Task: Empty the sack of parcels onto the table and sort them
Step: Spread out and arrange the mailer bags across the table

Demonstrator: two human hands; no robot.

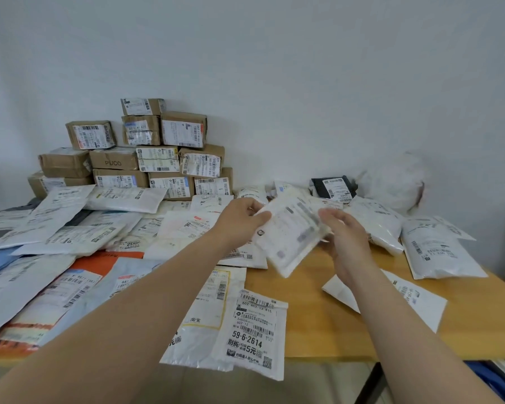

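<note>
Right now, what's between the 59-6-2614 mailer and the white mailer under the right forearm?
Head view: only bare wooden tabletop between the 59-6-2614 mailer and the front-right white mailer; no parcel lies there.

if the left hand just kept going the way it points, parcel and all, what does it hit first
Probably the small white mailers heaped behind the held parcel, straight ahead of the left hand; depth is unclear.

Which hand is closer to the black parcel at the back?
Right. The right hand is straight in front of the black parcel, nearer the person. The left hand, gripping a white parcel, is farther away, off to its left.
</note>
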